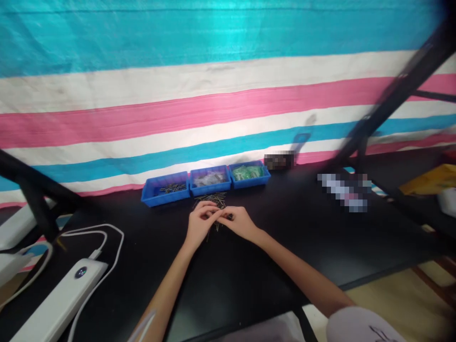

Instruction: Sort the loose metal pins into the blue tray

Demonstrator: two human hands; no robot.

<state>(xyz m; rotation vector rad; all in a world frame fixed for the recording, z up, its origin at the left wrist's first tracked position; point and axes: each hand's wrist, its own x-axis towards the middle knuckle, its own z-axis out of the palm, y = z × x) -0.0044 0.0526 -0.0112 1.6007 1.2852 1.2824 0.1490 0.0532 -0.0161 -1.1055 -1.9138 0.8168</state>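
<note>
My left hand (200,221) and my right hand (239,222) meet fingertip to fingertip over the black table (285,247), both pinched on small dark metal pieces I cannot make out. A loose pile of thin dark screws or pins (211,199) lies on the table just beyond my fingers. Behind it stand three blue bins in a row: the left bin (164,189) holds dark screws, the middle bin (210,180) holds pale grey parts, the right bin (250,174) holds green parts.
A white power bank (59,304) with white cables (107,247) lies at the near left. A striped blue, white and pink cloth (213,95) hangs behind the table. Black frame bars (392,99) cross at the right and left. A yellow item (429,180) sits far right.
</note>
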